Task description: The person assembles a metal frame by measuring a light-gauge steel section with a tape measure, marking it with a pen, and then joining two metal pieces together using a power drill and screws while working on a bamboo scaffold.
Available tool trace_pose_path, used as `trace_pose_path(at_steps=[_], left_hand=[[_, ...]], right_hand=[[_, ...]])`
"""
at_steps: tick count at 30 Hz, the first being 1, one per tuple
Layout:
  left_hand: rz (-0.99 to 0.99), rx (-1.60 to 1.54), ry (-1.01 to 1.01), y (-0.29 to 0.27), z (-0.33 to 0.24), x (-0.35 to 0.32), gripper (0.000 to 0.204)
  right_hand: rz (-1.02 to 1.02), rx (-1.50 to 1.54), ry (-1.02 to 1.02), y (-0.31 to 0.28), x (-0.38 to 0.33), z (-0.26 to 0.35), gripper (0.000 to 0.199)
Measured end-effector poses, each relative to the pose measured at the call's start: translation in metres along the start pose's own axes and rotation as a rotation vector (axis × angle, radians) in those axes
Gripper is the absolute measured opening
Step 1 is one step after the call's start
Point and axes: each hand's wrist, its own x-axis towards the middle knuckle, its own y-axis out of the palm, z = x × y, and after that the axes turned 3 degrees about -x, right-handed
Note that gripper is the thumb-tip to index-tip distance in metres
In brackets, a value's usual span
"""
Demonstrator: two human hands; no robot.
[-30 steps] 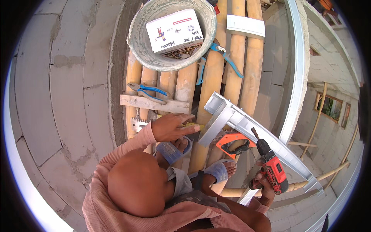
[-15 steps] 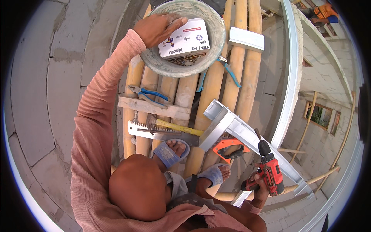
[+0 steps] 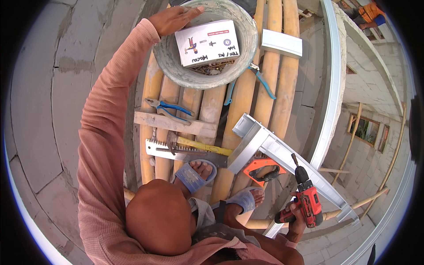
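- The left hand (image 3: 174, 18), fingers spread flat and gripping nothing, rests on the far-left rim of the round grey cement-crusted bucket (image 3: 247, 53), far up the bamboo-pole platform (image 3: 274, 75).
- A white cardboard box (image 3: 207, 43) lies just right of that hand inside the bucket, long axis running left to right, over loose screws.
- The right hand (image 3: 295, 216), near right and well apart, is clamped around the red cordless drill (image 3: 307, 203).
- The bucket wall rings the box closely; only the top is free.

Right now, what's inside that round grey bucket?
In the bucket lies a white cardboard box, with loose screws showing beneath. The left hand rests on its rim. The box hides the rest.
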Motion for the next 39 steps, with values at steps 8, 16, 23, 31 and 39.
trace_pose_path(at_steps=[8, 16, 23, 31, 39], left_hand=[[0.399, -0.505, -0.099, 0.042, -0.071, -0.074, 0.033], [-0.071, 0.274, 0.309, 0.051, -0.032, -0.042, 0.017], [0.392, 0.444, 0.409, 0.101, 0.020, 0.052, 0.018], [0.345, 0.527, 0.489, 0.098, 0.012, 0.105, 0.017], [-0.057, 0.357, 0.349, 0.005, 0.012, 0.071, 0.015]], right_hand=[[-0.079, 0.015, 0.005, 0.011, -0.001, 0.011, 0.053], [-0.041, 0.018, 0.012, 0.019, -0.009, 0.006, 0.049], [-0.052, 0.009, 0.142, 0.007, -0.006, 0.020, 0.042], [-0.380, 0.284, -0.254, -0.049, -0.046, 0.015, 0.038], [-0.577, 0.527, -0.367, -0.077, -0.082, -0.013, 0.054]])
